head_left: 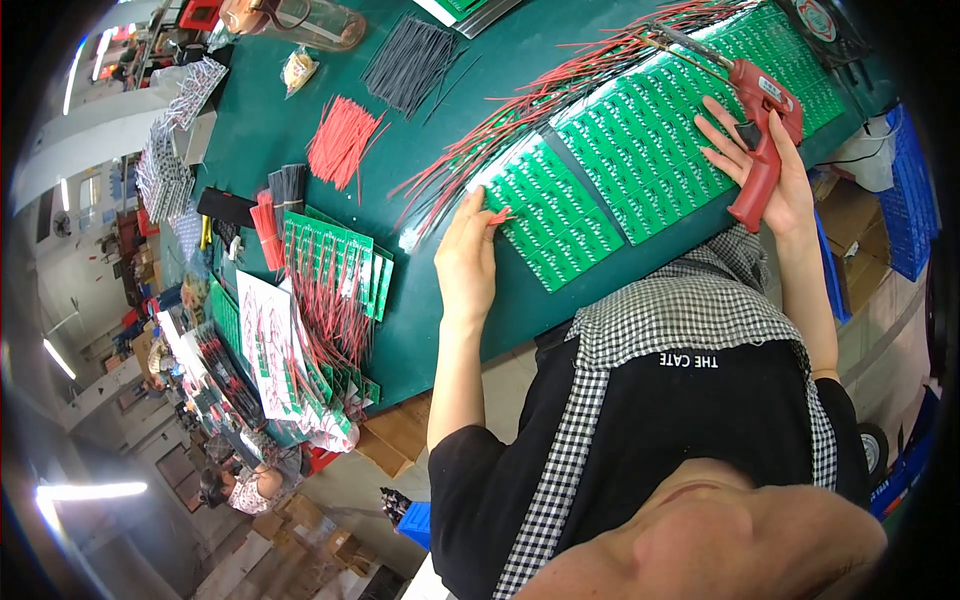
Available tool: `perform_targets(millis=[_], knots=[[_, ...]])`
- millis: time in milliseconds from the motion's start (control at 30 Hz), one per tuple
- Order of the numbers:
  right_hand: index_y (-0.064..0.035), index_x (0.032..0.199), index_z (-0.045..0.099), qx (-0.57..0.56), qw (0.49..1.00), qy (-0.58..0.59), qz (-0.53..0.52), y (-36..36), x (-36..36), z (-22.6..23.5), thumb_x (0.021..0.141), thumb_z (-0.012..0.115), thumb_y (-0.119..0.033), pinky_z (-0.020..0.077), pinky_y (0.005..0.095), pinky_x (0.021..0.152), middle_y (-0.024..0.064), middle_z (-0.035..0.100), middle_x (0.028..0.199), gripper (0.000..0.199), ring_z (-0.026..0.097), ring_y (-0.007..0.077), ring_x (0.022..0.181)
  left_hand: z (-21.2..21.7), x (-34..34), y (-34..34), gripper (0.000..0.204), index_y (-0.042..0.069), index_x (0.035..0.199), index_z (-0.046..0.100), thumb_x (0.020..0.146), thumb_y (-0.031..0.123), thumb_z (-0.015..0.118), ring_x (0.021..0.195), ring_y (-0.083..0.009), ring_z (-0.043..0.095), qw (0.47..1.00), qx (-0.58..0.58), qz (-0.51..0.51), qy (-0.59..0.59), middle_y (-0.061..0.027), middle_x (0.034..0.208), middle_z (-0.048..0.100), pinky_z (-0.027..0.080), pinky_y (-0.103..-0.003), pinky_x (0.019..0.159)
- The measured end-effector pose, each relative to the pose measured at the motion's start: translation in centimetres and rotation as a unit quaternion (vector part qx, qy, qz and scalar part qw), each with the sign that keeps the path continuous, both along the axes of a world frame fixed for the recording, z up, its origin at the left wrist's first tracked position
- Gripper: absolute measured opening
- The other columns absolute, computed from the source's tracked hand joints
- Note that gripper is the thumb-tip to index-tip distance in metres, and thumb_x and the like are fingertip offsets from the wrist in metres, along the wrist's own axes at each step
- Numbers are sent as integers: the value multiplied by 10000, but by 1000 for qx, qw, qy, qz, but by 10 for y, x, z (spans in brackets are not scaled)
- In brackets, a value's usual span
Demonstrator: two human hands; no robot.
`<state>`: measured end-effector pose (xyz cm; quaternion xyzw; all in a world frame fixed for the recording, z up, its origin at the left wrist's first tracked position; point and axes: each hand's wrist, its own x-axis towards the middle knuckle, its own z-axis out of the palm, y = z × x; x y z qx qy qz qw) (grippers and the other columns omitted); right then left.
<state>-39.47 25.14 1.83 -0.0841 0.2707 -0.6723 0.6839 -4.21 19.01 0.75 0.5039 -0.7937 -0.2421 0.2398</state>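
Several green circuit board panels (640, 150) lie in a slanting row along the near edge of the table. My left hand (466, 262) is at the left end of the row, its fingers closed by the panel's corner. Short ends of red wires (502, 216) poke out beside the thumb; the rest is hidden in the hand. My right hand (790, 190) holds a red soldering gun (765, 150) with a black trigger. Its handle lies between thumb and palm, with the other fingers stretched behind. The metal tip (660, 38) points to the far left, over the wires and boards.
Red and black wires (530, 110) fringe the panels' far edge. Further left lie a black wire pile (415, 65), a red wire pile (340, 140) and stacked wired boards (335, 260). A clear bottle (310, 22) lies at the back. Blue crates (905, 195) stand right.
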Motion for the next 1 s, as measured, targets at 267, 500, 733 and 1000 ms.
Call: perform_targets(millis=[267, 500, 733, 1000], knots=[[-56, 1338, 211, -4, 1000, 6, -1, 0, 0, -1, 897, 449, -284, 379, 456, 946, 251, 316, 1312, 550, 344, 385, 1204, -2, -10, -1, 77, -26, 880, 551, 812, -3, 522, 1090, -316, 500, 999, -24, -32, 8, -183, 1128, 545, 413, -359, 886], [-51, 1336, 212, 1, 1000, -1, 4, 1, -2, 0, 900, 443, -285, 379, 445, 950, 257, 312, 1311, 546, 342, 384, 1206, -5, -7, 1, 111, -6, 876, 552, 767, -26, 545, 1091, -302, 497, 997, -46, -52, -38, -134, 1138, 547, 432, -377, 868], [-46, 1345, 179, 0, 1000, 21, 13, -4, -7, 0, 907, 421, -293, 381, 448, 949, 263, 292, 1320, 557, 332, 392, 1210, -11, -8, -9, 82, -9, 876, 545, 799, -30, 522, 1073, -311, 516, 997, -51, -66, -2, -152, 1093, 574, 430, -358, 862], [-78, 1355, 151, -25, 998, 6, 63, -27, 14, 34, 911, 405, -296, 396, 538, 897, 241, 238, 1352, 556, 312, 455, 1192, -14, -9, -8, 112, -3, 857, 546, 754, -48, 544, 1059, -303, 526, 995, -79, -64, 20, -135, 1091, 577, 436, -364, 860]])
